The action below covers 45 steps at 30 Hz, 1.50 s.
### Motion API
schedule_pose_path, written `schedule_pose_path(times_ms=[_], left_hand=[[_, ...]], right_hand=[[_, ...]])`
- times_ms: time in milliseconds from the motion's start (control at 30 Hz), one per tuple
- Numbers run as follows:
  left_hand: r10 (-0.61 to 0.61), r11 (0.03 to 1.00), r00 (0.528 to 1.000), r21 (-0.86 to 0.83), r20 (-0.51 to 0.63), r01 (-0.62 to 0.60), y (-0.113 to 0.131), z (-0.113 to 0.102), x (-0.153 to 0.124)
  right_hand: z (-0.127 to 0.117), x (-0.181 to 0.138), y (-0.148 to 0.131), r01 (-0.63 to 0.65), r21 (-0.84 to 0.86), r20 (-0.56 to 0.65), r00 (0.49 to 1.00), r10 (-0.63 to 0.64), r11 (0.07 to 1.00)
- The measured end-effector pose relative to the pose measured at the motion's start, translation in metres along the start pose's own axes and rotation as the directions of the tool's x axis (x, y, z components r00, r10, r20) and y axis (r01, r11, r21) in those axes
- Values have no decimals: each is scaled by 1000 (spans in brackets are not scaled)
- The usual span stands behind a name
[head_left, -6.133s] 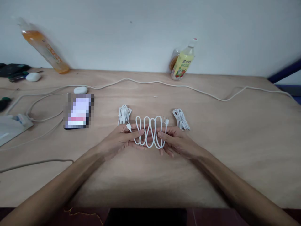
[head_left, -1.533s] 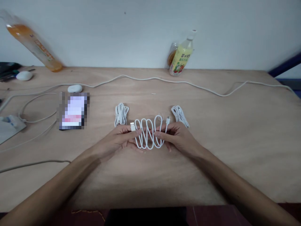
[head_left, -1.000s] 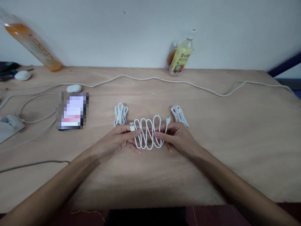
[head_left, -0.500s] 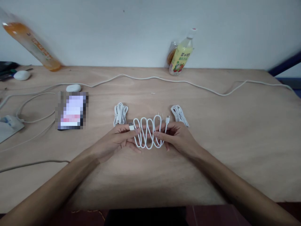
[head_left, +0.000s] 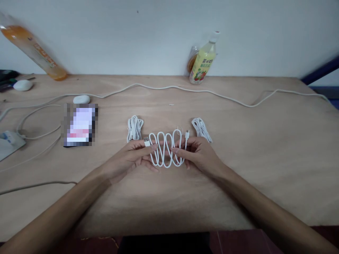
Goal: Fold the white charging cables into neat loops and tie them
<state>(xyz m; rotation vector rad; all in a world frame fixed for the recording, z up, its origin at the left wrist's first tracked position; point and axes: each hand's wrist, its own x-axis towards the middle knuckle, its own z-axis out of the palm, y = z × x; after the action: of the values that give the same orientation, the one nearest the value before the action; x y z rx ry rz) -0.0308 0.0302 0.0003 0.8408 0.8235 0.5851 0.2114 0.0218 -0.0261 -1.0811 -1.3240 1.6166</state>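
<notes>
**Both hands pinch a zigzag-folded USB cable, table ctr**

The white USB cable [head_left: 165, 151] is folded into several side-by-side loops. It sits near the ctr of the wooden table [head_left: 169, 201], just in front of the person.

The left hand [head_left: 129, 158] has the left side of the loops, w/ thumb and index finger closed on the outer strand. The USB-A plug [head_left: 147, 141] sticks out just past the index fingertip. The right hand [head_left: 201, 154] has the right side the same way, thumb and fingers pinched on the outer loop. The cable's small plug [head_left: 187, 134] points up and away, just above those fingers. The other fingers of both hands are curled under; can't tell if they touch the wood. The loops' near bends hang btwn the two hands, low over the tabletop.

Two more white cables lie just beyond the hands, each wound into a tight bundle. The left bundle [head_left: 135, 127] is just behind the left hand. The right bundle [head_left: 201, 129] is just behind the right hand, angled.

Further off:
- A phone [head_left: 79, 125] w/ pixelated screen lies left of the hands, well apart.
- A white oval case [head_left: 81, 99] sits just behind the phone.
- A long white cord [head_left: 225, 98] snakes across the table's far half.
- A yellow drink bottle [head_left: 201, 60] w/ white cap stands at the back wall, ctr-right.
- An orange drink bottle [head_left: 34, 53] is at the wall, far left, looking tilted.
- A power strip [head_left: 9, 139] w/ cords is at the left edge.
</notes>
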Motion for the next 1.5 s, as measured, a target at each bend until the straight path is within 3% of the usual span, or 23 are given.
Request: schedule_pose_path(times_ms=[467,767,1500], left_hand=[[23,999,1000,-25,-4,-23,-2,0,0],[10,1000,1000,-18,-1,-10,-1,0,-1],[17,1000,1000,10,-5,-17,-1,0,-1]], right_hand=[[1,0,-6,-1,-3,37,999,1,1000],[0,0,-2,-70,36,-23,997,71,997],[-3,-2,-1,-91,15,-2,996,91,996]])
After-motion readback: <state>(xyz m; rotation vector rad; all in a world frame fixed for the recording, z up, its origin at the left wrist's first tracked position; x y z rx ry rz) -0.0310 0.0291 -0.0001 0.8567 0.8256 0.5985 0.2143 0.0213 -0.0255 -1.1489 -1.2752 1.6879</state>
